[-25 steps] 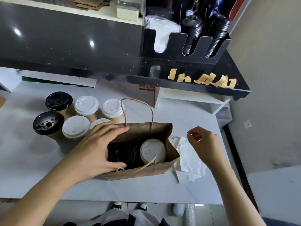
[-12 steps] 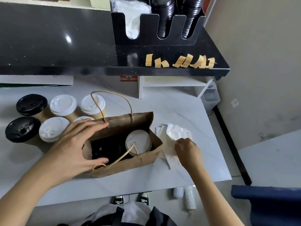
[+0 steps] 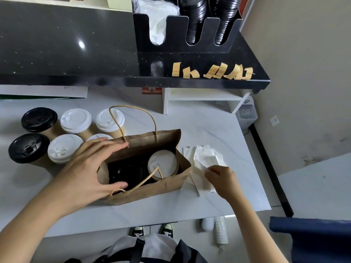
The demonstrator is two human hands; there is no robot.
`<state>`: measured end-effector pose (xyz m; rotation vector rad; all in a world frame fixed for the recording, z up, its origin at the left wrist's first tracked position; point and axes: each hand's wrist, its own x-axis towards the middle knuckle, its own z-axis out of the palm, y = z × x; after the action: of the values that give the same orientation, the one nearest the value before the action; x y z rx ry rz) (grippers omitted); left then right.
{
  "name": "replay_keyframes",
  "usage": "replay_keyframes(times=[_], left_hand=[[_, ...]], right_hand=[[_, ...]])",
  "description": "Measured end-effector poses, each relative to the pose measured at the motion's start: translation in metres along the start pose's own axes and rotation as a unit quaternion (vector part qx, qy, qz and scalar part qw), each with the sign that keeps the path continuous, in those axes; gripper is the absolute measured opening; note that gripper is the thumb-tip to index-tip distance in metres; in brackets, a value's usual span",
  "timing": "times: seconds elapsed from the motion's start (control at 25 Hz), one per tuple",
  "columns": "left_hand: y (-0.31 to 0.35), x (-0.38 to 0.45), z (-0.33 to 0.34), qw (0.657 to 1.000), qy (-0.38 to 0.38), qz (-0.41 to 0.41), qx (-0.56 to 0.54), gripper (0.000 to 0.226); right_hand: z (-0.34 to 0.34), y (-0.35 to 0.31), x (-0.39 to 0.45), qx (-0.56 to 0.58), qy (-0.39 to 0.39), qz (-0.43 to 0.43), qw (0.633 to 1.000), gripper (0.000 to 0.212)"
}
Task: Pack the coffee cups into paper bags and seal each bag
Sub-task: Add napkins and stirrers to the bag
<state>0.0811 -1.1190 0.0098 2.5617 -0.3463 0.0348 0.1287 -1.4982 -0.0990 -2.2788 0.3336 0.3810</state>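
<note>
A brown paper bag [image 3: 167,186] with twine handles stands open on the white marble counter [image 3: 218,130]. Inside it are a black-lidded cup [image 3: 129,172] on the left and a white-lidded cup [image 3: 163,164] on the right. My left hand [image 3: 89,169] spans the bag's left end, fingers on the far rim and thumb on the near rim. My right hand [image 3: 222,177] pinches a white napkin [image 3: 205,158] from the small pile just right of the bag. Several more cups stand left of the bag, two black-lidded [image 3: 39,119] and the others white-lidded [image 3: 76,120].
A black raised counter [image 3: 66,44] runs along the back, with a black lid-and-napkin holder [image 3: 186,40] and several strips of tan tape [image 3: 214,71] stuck along its front edge. A white shelf unit [image 3: 205,97] sits beneath it. The counter's near edge lies just below the bag.
My right hand has dropped from mid-air to the napkin pile and pinched a napkin. My left hand stays on the bag's left end. The camera has tilted down and right.
</note>
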Motion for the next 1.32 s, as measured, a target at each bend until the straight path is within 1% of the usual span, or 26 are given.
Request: replay_keyframes(times=[0.08,0.12,0.24,0.36,0.44,0.56,0.6,0.64,0.72,0.88,0.96,1.04,1.12,1.16,1.24,1.28,1.32], left_hand=[[0.0,0.0,0.0,1.0,-0.002,-0.002,0.001,0.085],[0.0,0.0,0.0,1.0,-0.004,-0.002,0.002,0.085],[0.0,0.0,0.0,1.0,-0.003,-0.001,0.005,0.084],[-0.001,0.0,0.001,1.0,-0.003,-0.001,0.005,0.083],[0.0,0.0,0.0,1.0,-0.004,-0.004,0.005,0.082],[0.0,0.0,0.0,1.0,-0.004,-0.006,0.007,0.081],[0.0,0.0,0.0,1.0,-0.004,-0.006,0.007,0.081],[0.0,0.0,0.0,1.0,-0.004,-0.007,0.005,0.08],[0.0,-0.001,0.001,1.0,-0.001,-0.007,0.002,0.079],[0.0,0.0,0.001,1.0,-0.001,-0.004,-0.001,0.078],[0.0,0.0,0.001,1.0,-0.001,-0.005,-0.001,0.078],[-0.001,-0.001,0.002,1.0,0.0,-0.005,0.0,0.077],[-0.001,-0.001,0.002,1.0,-0.001,-0.002,0.002,0.076],[-0.001,-0.001,0.002,1.0,-0.002,-0.001,0.002,0.076],[-0.002,-0.001,0.002,1.0,-0.006,-0.001,0.004,0.075],[-0.002,-0.001,0.002,1.0,-0.007,0.0,0.005,0.074],[-0.002,-0.001,0.002,1.0,-0.006,0.001,0.007,0.074]], right_hand=[[-0.004,0.002,-0.001,-0.004,0.011,-0.004,1.0,0.018],[-0.008,0.003,-0.002,-0.006,0.031,-0.011,0.999,0.015],[-0.022,0.0,-0.004,0.011,0.116,-0.035,0.993,0.008],[-0.036,-0.007,-0.005,0.041,0.186,-0.074,0.979,0.007],[-0.041,-0.012,-0.006,0.046,0.186,-0.102,0.976,0.011],[-0.041,-0.011,-0.005,0.044,0.122,-0.1,0.986,0.02],[-0.04,-0.01,-0.004,0.037,0.12,-0.092,0.988,0.021],[-0.039,-0.01,-0.003,0.026,0.134,-0.086,0.987,0.021],[-0.038,-0.012,-0.002,-0.01,0.185,-0.092,0.978,0.022],[-0.05,-0.02,0.004,-0.119,0.276,-0.163,0.94,0.016],[-0.049,-0.023,0.007,-0.165,0.297,-0.209,0.917,0.017],[-0.033,-0.024,0.009,-0.205,0.273,-0.235,0.91,0.024],[-0.008,-0.018,0.008,-0.242,0.217,-0.235,0.916,0.028],[0.004,-0.013,0.008,-0.259,0.19,-0.225,0.92,0.026],[0.022,-0.001,0.006,-0.293,0.148,-0.179,0.927,0.014],[0.027,0.003,0.006,-0.311,0.137,-0.153,0.928,0.018],[0.031,0.008,0.006,-0.33,0.125,-0.132,0.926,0.026]])
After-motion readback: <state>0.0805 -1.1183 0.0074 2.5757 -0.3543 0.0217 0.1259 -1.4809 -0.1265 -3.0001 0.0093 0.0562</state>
